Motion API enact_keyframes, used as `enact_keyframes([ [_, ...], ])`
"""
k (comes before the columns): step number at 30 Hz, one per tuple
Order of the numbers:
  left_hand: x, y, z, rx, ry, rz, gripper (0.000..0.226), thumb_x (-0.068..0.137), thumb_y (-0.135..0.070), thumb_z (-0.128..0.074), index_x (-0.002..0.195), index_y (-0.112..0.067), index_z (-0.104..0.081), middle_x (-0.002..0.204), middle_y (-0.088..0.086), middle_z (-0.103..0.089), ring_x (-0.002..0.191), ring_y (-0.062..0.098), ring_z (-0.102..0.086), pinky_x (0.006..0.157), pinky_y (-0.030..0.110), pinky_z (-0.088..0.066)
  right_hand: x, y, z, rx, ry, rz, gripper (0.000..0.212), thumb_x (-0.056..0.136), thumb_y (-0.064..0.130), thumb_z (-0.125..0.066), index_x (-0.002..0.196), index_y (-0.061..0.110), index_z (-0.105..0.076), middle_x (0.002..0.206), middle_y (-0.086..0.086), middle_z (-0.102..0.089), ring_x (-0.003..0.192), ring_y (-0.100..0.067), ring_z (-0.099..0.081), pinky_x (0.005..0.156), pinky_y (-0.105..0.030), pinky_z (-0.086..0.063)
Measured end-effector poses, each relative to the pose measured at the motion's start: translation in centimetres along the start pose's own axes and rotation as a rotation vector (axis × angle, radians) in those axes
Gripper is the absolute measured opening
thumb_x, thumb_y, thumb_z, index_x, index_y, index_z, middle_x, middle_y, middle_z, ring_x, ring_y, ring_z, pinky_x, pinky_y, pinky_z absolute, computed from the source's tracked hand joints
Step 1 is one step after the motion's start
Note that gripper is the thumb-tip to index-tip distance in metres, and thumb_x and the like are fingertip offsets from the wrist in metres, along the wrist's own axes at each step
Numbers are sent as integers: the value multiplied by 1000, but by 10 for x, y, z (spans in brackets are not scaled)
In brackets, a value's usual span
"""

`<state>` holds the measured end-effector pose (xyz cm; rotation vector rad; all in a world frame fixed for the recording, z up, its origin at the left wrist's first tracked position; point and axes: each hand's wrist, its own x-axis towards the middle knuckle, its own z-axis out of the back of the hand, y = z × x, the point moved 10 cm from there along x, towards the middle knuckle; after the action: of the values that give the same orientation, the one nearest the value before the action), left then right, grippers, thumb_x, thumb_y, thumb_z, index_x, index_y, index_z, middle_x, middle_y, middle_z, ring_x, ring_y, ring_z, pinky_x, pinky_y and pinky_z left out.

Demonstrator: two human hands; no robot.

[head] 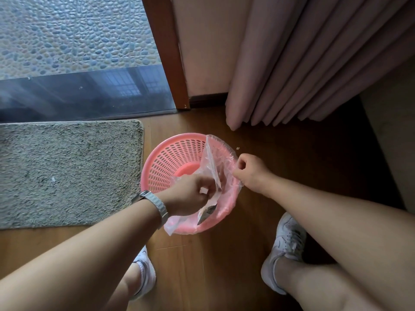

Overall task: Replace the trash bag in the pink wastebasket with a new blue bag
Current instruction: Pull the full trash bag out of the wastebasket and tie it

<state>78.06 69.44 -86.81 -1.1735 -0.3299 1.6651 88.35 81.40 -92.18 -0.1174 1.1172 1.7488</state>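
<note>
1. Pinching the film at the basket's right rim, the right hand (251, 170) has its fingers (241, 163) curled tight on the edge of the clear bag (212, 158), knuckles up, just outside the rim.
2. The left hand (190, 196), a metal watch (155, 205) on its wrist, has its fingers curled round a bunch of the same bag, over the near part of the basket's mouth.
3. Between the two hands the film is drawn taut. Its loose edge runs as a slanting line from the far rim down to the left hand.
4. The pink wastebasket (170, 142) stands on the wooden floor (202, 265), a grey mat (67, 171) just beside its left side and a pink curtain (303, 63) beyond it. Its far and left rim are bare, with the holed wall showing. The bag still hugs only the right and near rim.
5. The hooked stretch lies directly under the right hand and curves toward the person, so that hand looks the nearer one to free it, probably by lifting up and inward toward the left.
6. A dark scrap (205, 215) sits in the film by the near rim and might spill if the bag tips. No blue bag is in sight.
</note>
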Motion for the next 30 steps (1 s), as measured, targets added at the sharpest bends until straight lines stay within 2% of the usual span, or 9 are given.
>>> enact_keyframes([
  [3,-5,9,4,-4,-59,46,30,84,-4,-54,82,-35,-53,92,-12,-61,90,12,-59,77,24,-47,-1,-3,6,11,-31,-6,12,80,9,-62,75,11,-51,70,-2,-53,63,-16,-48,56,-31,-44],
  [5,-12,17,11,-2,-97,85,16,85,-14,-58,90,-27,-51,90,-7,-62,84,15,-61,70,24,-48,1,-6,11,28,-59,-9,8,79,7,-63,82,8,-55,77,-2,-56,68,-17,-51,60,-32,-47],
  [7,-21,29,16,44,-62,136,18,83,-20,-61,87,-25,-45,82,-9,-58,71,12,-57,60,24,-46,2,-8,15,66,-87,-26,16,78,9,-65,91,8,-56,84,-3,-57,75,-20,-54,66,-35,-51],
  [11,-46,63,30,250,-6,313,34,76,-26,-64,104,-18,-46,90,-4,-59,77,13,-60,68,34,-55,-4,-23,8,191,16,-202,28,81,21,-70,103,13,-55,91,-5,-62,79,-22,-61,63,-33,-52],
  [14,-64,79,36,306,20,415,18,82,-25,-60,96,-15,-54,88,1,-64,77,16,-63,65,29,-54,-15,-25,-1,185,160,-248,18,82,15,-65,96,4,-61,78,-12,-62,65,-20,-54,56,-31,-45],
  [18,-78,71,49,348,-68,402,17,86,-25,-57,76,-11,-55,76,4,-64,66,19,-60,54,27,-46,-22,-3,5,168,74,-141,5,84,11,-60,82,7,-58,69,-11,-59,61,-20,-52,54,-32,-44],
  [22,-82,39,63,105,-300,312,24,85,-22,-60,68,-14,-45,66,4,-53,57,18,-45,51,29,-37,-35,31,-1,200,57,-4,8,83,10,-61,82,1,-62,72,-10,-60,66,-23,-56,60,-35,-49],
  [26,-91,14,59,2,-363,248,28,85,-21,-63,67,-15,-41,62,1,-47,56,16,-39,50,28,-34,-56,58,-11,152,108,107,9,81,16,-63,83,7,-63,88,-13,-68,85,-30,-66,75,-45,-57],
  [30,-105,12,56,-76,-399,271,23,84,-18,-62,70,-13,-45,64,3,-48,56,15,-41,44,19,-32,-74,63,-13,112,137,137,6,77,14,-61,82,12,-58,90,-8,-65,87,-27,-64,74,-44,-58],
])
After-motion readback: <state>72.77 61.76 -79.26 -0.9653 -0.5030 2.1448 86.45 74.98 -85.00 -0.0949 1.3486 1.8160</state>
